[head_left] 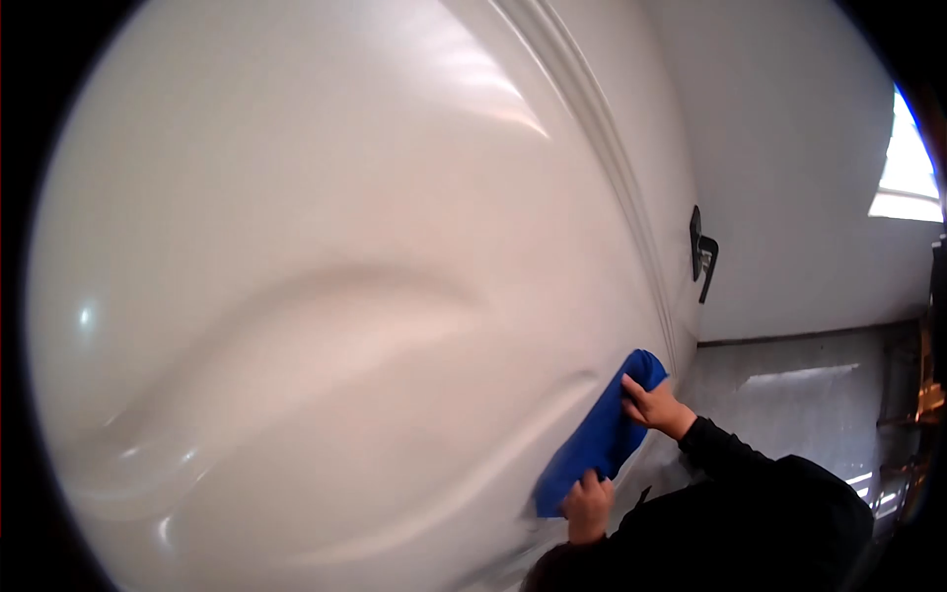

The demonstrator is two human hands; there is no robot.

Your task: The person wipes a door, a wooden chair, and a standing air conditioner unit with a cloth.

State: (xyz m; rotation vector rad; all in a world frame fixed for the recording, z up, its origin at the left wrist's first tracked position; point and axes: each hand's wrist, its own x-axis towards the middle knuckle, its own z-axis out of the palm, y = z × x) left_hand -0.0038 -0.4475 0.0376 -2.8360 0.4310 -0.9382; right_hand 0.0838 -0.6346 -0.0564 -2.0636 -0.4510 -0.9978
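A blue cloth (597,434) lies stretched at a slant over the lower right part of a large, glossy, pale curved surface (326,227). At the cloth's lower end my left hand (588,508) is closed on it, with the fingers bent. Higher up and to the right, my right hand (659,407) grips the cloth near its upper end; some of its fingers are hidden behind the cloth. Both arms have black sleeves.
A black handle (702,255) sits on a pale panel (789,148) at the right. A bright opening (910,168) is at the far upper right. Grey floor (789,405) shows at the lower right, with dark objects at the edge.
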